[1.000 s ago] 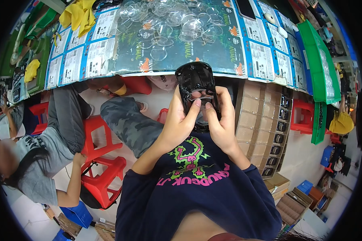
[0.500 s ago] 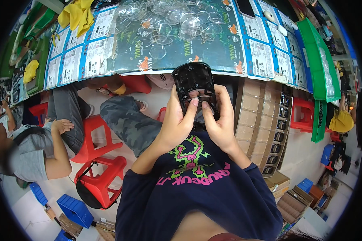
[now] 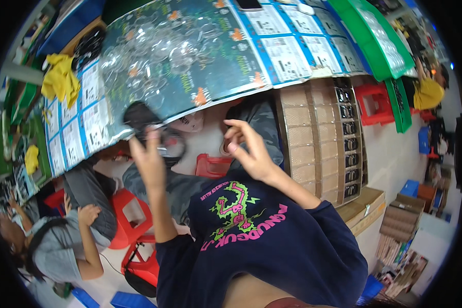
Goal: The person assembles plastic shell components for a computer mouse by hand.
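Blurred by motion, a glossy black plastic housing (image 3: 140,117) tilts near the table's front edge, its lower end rounded and see-through. My left hand (image 3: 150,161) grips it by the side, thumb and fingers on the rounded end. To the right, apart from the housing, my right hand (image 3: 251,154) hovers over my lap with loosely bent fingers and nothing in them. Many thin clear plastic discs (image 3: 182,46) lie scattered on the table beyond both hands.
The table (image 3: 210,92) is covered with printed sheets. A carton with dividers (image 3: 297,115) at my right holds a row of black parts. Green trays (image 3: 380,41) stand at the far right; yellow cloth (image 3: 61,79) lies far left. A person in grey (image 3: 61,251) sits at left.
Both hands held the black housing in front of me before. My left hand has carried it leftward; my right hand has let go. The view has turned.
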Available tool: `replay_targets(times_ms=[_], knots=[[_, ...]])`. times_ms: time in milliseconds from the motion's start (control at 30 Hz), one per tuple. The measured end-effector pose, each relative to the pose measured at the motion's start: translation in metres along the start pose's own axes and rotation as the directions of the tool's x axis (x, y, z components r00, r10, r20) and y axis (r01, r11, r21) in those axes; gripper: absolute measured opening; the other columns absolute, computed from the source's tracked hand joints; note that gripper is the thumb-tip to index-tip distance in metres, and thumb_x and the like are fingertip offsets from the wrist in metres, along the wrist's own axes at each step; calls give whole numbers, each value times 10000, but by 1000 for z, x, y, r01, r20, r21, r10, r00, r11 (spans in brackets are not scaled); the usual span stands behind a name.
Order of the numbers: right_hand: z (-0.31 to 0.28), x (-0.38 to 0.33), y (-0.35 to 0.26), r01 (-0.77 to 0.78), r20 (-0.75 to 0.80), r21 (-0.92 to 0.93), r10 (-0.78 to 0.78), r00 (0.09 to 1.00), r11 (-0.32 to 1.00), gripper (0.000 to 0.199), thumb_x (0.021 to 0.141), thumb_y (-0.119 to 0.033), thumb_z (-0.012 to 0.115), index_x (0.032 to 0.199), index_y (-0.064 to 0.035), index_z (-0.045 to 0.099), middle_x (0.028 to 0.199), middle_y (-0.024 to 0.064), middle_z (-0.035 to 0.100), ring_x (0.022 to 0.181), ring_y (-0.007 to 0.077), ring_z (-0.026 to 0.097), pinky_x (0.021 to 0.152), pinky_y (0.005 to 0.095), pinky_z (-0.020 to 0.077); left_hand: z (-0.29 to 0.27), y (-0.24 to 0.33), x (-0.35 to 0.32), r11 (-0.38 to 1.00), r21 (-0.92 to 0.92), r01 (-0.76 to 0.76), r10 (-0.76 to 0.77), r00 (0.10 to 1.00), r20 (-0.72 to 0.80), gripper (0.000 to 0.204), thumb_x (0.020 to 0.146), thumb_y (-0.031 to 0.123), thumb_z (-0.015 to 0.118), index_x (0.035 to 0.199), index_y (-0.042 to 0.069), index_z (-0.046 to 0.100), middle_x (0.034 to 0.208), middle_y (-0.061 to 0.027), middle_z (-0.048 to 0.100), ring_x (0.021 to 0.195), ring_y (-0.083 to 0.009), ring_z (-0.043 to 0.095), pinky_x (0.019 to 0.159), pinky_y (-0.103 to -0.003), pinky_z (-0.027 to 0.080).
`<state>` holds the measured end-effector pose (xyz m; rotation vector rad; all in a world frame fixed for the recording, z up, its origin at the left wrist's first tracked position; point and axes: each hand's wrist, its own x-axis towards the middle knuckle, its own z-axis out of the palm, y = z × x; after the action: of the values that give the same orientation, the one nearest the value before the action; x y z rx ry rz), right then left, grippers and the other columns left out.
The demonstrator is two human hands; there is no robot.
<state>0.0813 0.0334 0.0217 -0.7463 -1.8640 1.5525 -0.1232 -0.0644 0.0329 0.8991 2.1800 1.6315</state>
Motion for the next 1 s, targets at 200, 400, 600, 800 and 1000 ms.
replay_targets(times_ms=[200,400,600,800,1000], knots=[[-186,-77,163,-405,-659,-686,-278,699,605,281,682,-84,535,947,5,563,930,181,554,876,344,522,773,395,420,-147,-124,123,957,276,84,-33,982,-185,336,804,120,598,1051,-71,471,914,-112,579,785,-127,539,691,-239,438],[-344,-246,224,-985,-993,87,-95,-73,-152,365,743,-371,574,838,-23,624,911,188,596,799,335,606,671,431,503,-206,-154,175,823,490,286,-224,957,-182,441,772,165,620,1088,-105,470,898,-155,600,801,-157,574,687,-255,453],[-363,-329,259,-960,-961,226,124,-248,-165,522,785,-333,484,1261,-138,390,1182,200,440,1085,376,445,878,469,393,-144,-90,148,338,926,167,440,842,-312,448,743,258,592,1064,-42,504,1008,-270,505,920,-398,497,793,-460,404],[-369,-338,255,-963,-970,218,72,-231,-156,571,753,-410,537,1232,-127,407,1167,224,455,1050,383,466,852,470,402,-12,74,54,914,-245,-325,395,852,343,494,896,326,299,1085,-83,503,1115,-167,532,1061,-235,478,946,-339,314],[-375,-330,249,-932,-933,357,-36,-359,67,781,675,-506,662,1137,22,321,1054,314,479,970,430,522,809,472,456,-1,179,-24,387,-917,97,820,419,391,411,905,436,334,1091,126,530,1028,-110,591,990,-321,538,905,-419,342]])
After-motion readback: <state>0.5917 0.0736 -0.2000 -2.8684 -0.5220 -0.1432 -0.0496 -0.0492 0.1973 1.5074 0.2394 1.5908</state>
